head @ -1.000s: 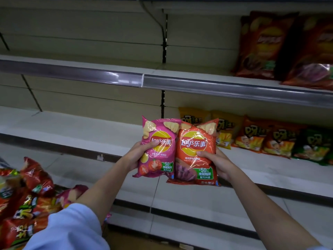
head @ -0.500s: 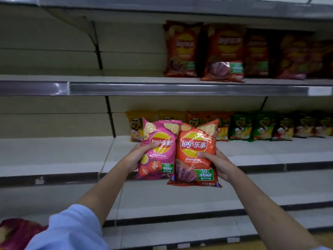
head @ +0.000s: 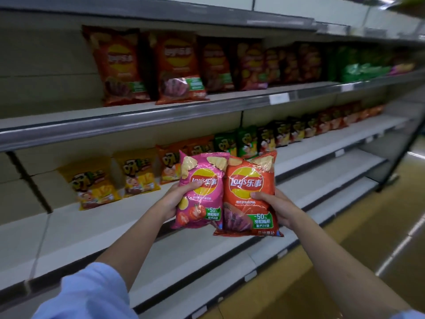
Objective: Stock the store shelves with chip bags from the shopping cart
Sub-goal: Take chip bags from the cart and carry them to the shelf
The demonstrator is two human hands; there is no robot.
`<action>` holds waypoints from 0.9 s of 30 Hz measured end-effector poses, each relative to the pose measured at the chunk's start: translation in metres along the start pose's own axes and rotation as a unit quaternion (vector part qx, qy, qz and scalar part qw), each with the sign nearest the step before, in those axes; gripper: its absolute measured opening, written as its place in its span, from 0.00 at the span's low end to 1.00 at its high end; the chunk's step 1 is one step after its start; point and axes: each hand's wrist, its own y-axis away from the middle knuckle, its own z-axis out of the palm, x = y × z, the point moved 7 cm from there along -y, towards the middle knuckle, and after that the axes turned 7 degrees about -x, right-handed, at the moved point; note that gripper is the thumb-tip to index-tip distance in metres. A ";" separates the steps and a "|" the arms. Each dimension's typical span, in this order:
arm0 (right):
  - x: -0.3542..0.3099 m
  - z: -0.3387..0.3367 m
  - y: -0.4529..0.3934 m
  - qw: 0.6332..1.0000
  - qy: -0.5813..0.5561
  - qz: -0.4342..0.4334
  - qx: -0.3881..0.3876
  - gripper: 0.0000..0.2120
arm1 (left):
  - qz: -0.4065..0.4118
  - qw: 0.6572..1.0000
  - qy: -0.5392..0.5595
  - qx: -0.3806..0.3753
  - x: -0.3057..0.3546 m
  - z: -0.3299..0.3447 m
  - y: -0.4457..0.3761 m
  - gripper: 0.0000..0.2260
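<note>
Two bags are up before the shelves: the left hand (head: 171, 202) grips a pink chip bag (head: 200, 192), the right hand (head: 279, 207) an orange chip bag (head: 249, 196). Matching orange bags (head: 177, 70) stand at eleven o'clock on the upper shelf (head: 138, 117), so shelving there looks next.

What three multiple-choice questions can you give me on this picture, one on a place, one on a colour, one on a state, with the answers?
1. Where do the yellow bags stand?
A. Top shelf
B. Shelf behind the hands
C. Floor

2. What colour is the bag in the left hand?
A. Pink
B. Green
C. Blue

3. How is the orange bag held?
A. Lying on a shelf
B. Gripped by the right hand
C. Torn open

Answers: 1 B, they line that shelf's left part. 2 A, the pink bag shows tomatoes. 3 B, fingers curl round its edge.
</note>
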 end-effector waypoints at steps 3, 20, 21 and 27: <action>0.004 -0.031 0.023 0.999 -0.013 -0.004 0.049 0.29 | -0.003 0.999 -0.009 -0.050 -0.003 0.036 -0.022 0.21; -0.010 -0.161 0.106 0.973 -0.036 -0.039 0.224 0.28 | 0.004 0.966 -0.037 -0.254 0.009 0.196 -0.103 0.20; -0.013 -0.165 0.107 0.972 -0.036 -0.042 0.226 0.30 | 0.006 0.966 -0.036 -0.257 0.010 0.199 -0.106 0.20; -0.033 -0.172 0.101 0.972 -0.035 -0.059 0.225 0.26 | 0.015 0.965 -0.043 -0.260 0.035 0.204 -0.112 0.22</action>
